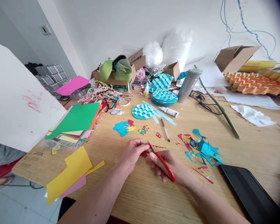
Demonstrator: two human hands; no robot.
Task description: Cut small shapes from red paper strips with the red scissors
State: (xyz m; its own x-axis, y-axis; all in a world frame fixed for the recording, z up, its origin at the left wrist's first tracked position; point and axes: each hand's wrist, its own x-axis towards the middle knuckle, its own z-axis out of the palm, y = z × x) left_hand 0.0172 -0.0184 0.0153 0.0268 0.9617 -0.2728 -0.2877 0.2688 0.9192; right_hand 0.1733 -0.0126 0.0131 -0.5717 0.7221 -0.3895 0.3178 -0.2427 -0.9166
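Observation:
In the middle of the wooden table, my right hand grips red-handled scissors, their blades pointing up and left. The blade tips meet the fingers of my left hand, which pinch a small piece of red paper, mostly hidden. Just beyond the blades lies a thin red paper strip. Farther off are blue paper fish, a yellow paper fish, a heap of tiny coloured bits and a small red cutout. A pen lies right of them.
Paper scraps and a black tablet lie right. Coloured sheets and yellow paper are left. Behind stand a woven-pattern blue disc, a glue tube, a steel flask and a green stem.

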